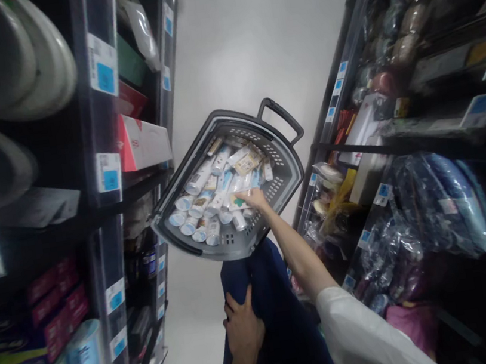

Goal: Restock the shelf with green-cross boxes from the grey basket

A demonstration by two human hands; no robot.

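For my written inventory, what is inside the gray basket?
Inside the basket are many pale cylindrical packages and a beige packet. The right hand covers some contents; whatever lies beneath the top layer is hidden.

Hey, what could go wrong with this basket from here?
The white tubes lie loosely heaped in the basket, so some might roll as the right hand moves among them. The basket's handle juts toward the shelves on the right and could snag if the basket shifts that way.

Packages [200, 179] in basket [287, 183] between shelves [140, 191]
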